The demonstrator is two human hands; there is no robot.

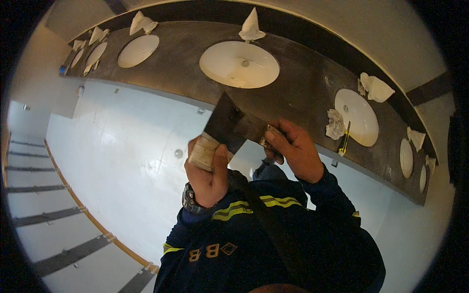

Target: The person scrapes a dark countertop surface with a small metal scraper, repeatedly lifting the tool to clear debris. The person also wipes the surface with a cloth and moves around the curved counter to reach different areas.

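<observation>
Both my hands are raised in front of my chest, near the counter's front edge. My left hand (207,171) is closed around a pale, worn, smeared piece that joins a broad dark blade; it looks like a wide scraper (225,115). In my right hand (295,149) is the grimy handle of a putty knife (251,128), its dark blade pointing left. The two blades meet or overlap between my hands; whether they touch I cannot tell. My left wrist carries a dark watch (194,200).
A long dark counter (181,63) curves across the far side with several white oval basins (222,61). Their taps are wrapped in white covering (251,27). Right of centre lie crumpled paper (335,124) and a yellow utility knife (345,139). Stall partitions (49,188) stand at left, above a pale floor (127,146).
</observation>
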